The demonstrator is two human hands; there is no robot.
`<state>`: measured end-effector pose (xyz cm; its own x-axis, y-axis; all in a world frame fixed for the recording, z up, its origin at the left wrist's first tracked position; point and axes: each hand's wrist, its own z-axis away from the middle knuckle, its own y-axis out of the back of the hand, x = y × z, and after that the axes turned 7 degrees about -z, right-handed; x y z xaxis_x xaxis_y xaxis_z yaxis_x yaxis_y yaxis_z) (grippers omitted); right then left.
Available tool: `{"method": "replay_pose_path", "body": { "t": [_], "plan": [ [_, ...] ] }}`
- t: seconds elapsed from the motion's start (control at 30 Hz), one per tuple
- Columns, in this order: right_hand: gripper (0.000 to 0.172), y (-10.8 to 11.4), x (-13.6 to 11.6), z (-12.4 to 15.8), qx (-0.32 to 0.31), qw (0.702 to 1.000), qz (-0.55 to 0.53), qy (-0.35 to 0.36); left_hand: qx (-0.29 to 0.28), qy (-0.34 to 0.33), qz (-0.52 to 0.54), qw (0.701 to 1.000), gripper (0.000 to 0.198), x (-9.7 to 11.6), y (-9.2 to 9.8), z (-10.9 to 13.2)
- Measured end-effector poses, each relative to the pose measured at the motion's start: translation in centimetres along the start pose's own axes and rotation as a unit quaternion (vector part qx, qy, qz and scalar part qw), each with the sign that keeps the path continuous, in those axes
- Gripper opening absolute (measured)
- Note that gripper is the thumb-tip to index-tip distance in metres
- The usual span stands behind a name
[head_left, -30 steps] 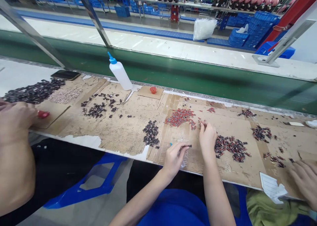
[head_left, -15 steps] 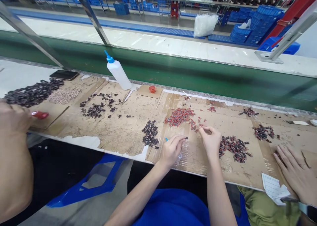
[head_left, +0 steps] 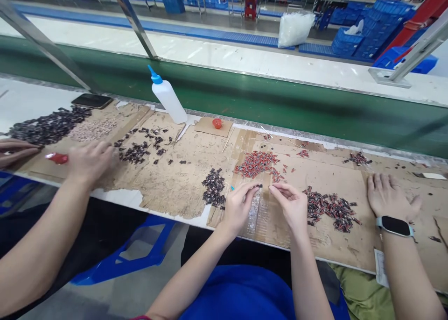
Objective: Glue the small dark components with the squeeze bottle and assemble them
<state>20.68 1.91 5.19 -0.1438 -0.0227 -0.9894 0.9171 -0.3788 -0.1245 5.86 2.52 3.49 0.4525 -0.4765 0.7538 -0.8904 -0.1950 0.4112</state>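
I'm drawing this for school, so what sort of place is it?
It's probably a factory. Piles of tiny parts lie along a long table, and blue crates are stacked in the background.

Blue top (head_left: 241, 292) w/ blk trousers (head_left: 266, 255) — L & R forearms (head_left: 308, 273) bare.

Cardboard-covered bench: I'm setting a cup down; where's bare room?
Largest: the cardboard between the scattered black parts and the black pile. A smaller patch lies beyond the mixed pile, left of the co-worker's watch-wearing hand. Crowded: around the left hand and right hand, between those two piles, near the red pile.
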Motion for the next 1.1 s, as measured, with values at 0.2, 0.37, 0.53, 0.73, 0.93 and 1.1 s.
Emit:
{"method": "replay_pose_path", "body": {
  "t": [0.2, 0.37, 0.53, 0.73, 0.93, 1.1],
  "plan": [
    [0.020, -0.6, 1.0, 1.6, -0.032, 0.998, 0.000, 0.048, -0.018, -0.003, 0.007, 1.000, 0.018, -0.2, -0.3, 0.0],
    [0.011, 0.4, 1.1, 1.3, -0.107, 0.961, 0.139, 0.213, -0.049, 0.007, 0.029, 0.998, 0.019, 0.0, 0.1, 0.1],
    [0.021, 0.4, 1.2, 1.1, -0.162, 0.888, 0.234, 0.361, -0.102, 0.052, 0.055, 0.992, 0.019, 0.5, 1.0, -0.2],
    [0.040, 8.6, -1.6, 1.0, -0.161, 0.897, 0.254, 0.325, -0.145, 0.183, 0.170, 0.957, 0.019, 0.6, 1.4, -0.5],
    [0.038, 10.2, -2.0, 0.1, -0.137, 0.891, 0.258, 0.349, -0.158, 0.288, 0.254, 0.910, 0.023, 0.9, 1.7, -0.9],
    [0.023, 1.1, 0.3, 2.2, -0.164, 0.869, 0.265, 0.383, -0.153, 0.287, 0.260, 0.909, 0.024, 1.4, 1.8, -0.9]
  ]
}}
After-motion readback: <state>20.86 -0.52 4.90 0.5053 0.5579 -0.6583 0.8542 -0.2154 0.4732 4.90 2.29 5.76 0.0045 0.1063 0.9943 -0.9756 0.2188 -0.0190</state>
